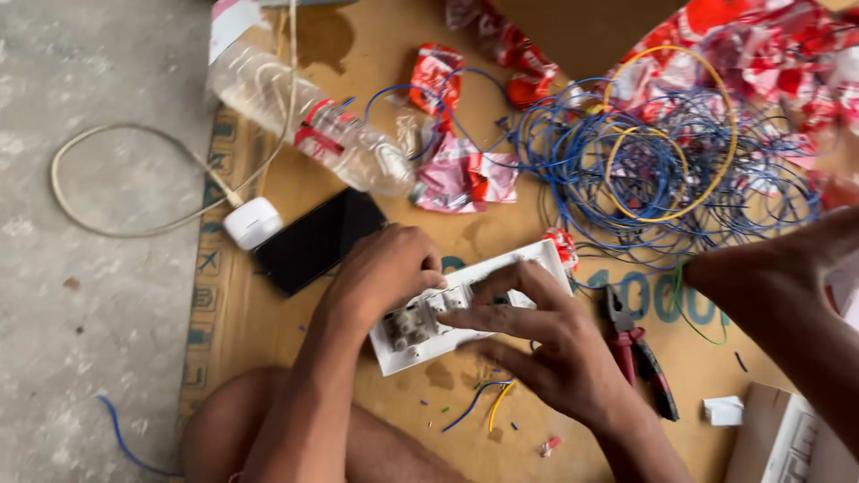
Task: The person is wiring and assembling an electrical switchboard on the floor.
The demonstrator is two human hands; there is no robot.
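Crumpled red-white wrappers (461, 174) above, clear bottle (309, 125) with red label upper left, my left hand (385, 273) and right hand (546, 344) pinching white switch plate (407, 344), grey sockets exposed.

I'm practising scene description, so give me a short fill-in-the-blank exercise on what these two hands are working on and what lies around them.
1. Both hands, the left hand and the right hand, hold a white ____ plate seen from its back.
2. The red-handled pliers lie on the ____ side of the right hand.
3. The tangled coil of wire is mostly ____ in colour.
4. The black phone lies beside a clear plastic ____.

Missing words: switch; right; blue; bottle
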